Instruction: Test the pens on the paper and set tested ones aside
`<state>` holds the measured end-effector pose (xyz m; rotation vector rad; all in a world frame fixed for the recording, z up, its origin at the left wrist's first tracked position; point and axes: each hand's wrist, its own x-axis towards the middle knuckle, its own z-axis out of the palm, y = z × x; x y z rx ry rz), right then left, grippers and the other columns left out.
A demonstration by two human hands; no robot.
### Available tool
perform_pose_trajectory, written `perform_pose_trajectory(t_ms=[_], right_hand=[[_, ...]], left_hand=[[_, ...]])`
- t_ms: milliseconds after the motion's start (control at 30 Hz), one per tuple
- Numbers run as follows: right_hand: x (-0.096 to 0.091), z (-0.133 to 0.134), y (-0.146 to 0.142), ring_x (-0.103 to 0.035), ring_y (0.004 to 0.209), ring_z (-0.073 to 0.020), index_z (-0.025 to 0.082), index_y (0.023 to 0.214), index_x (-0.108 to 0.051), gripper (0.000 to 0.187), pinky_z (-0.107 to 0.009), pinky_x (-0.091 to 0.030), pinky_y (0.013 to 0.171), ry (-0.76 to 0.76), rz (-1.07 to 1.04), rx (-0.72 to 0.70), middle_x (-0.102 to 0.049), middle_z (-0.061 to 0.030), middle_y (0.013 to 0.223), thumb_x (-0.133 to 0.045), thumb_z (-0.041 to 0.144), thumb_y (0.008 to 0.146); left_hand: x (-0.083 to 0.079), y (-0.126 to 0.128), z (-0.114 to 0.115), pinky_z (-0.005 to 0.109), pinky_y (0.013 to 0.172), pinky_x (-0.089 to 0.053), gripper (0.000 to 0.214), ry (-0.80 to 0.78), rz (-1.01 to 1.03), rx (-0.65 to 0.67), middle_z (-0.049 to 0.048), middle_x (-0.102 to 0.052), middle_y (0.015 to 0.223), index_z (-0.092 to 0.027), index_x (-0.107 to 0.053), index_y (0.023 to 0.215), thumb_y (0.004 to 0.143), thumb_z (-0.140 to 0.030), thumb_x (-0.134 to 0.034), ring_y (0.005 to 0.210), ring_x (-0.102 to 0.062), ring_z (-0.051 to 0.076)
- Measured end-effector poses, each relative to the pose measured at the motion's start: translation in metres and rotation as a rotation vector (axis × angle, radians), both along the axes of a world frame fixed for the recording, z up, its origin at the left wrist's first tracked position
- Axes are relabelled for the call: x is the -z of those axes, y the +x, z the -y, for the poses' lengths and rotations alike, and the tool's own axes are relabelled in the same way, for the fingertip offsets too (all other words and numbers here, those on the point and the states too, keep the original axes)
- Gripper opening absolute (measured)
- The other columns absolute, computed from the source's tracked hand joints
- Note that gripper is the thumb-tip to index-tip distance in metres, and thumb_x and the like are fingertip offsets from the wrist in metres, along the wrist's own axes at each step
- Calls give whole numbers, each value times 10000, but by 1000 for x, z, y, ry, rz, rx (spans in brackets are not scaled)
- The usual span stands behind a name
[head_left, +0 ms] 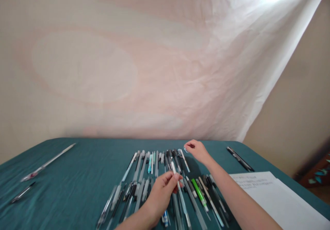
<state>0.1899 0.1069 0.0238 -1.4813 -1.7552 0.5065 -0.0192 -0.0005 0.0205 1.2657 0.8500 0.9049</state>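
My left hand is closed over the middle of the rows, with a slim pale pen pinched between thumb and fingers. The pen slants up and away from me. Beyond it to the right, my right hand is closed in a pinch just past the far row. A small pale, shiny piece shows at its fingertips, too small to name. Under and around both hands lie pens in a far row and a near row, among them a bright green pen. My left hand and forearm hide part of the near row.
On the left of the dark green cloth lie a long pale stick-like item and a dark pen. Written-on white paper is at the right, with dark pens beyond. A pale sheet hangs behind.
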Motion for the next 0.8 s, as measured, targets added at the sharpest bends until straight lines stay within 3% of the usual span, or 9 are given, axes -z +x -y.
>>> perform_pose_trajectory(t_ms=[133,233,367,800], right_hand=[[-19,37,-21,-592,719,-158,143,809,-644,281,-269,-441,660,-95,-187,-163,-665,-46,758,-526,396,772],[-30,61,-36,-592,713,-143,147,784,-625,220,-263,-443,664,-187,-432,-260,-664,-43,772,-589,360,749],[-41,79,-44,-565,677,-118,148,727,-618,147,-252,-422,660,-261,-720,-293,-654,-31,761,-649,291,721],[-51,90,-40,-516,632,-100,146,748,-610,124,-247,-399,637,-217,-644,-324,-609,3,683,-649,264,741]], left_hand=[[2,0,1,236,636,-361,355,43,-18,1,6,-588,694,-117,-615,872,822,-446,-491,631,-464,129],[2,1,3,226,619,-351,347,86,-27,3,-8,-564,664,-119,-616,844,829,-442,-490,619,-451,124],[0,1,8,216,602,-336,352,166,-40,24,-17,-537,648,-122,-619,808,840,-443,-478,615,-435,119],[-3,1,12,210,595,-317,358,269,-91,68,-30,-468,628,-132,-571,695,859,-427,-453,618,-410,114]])
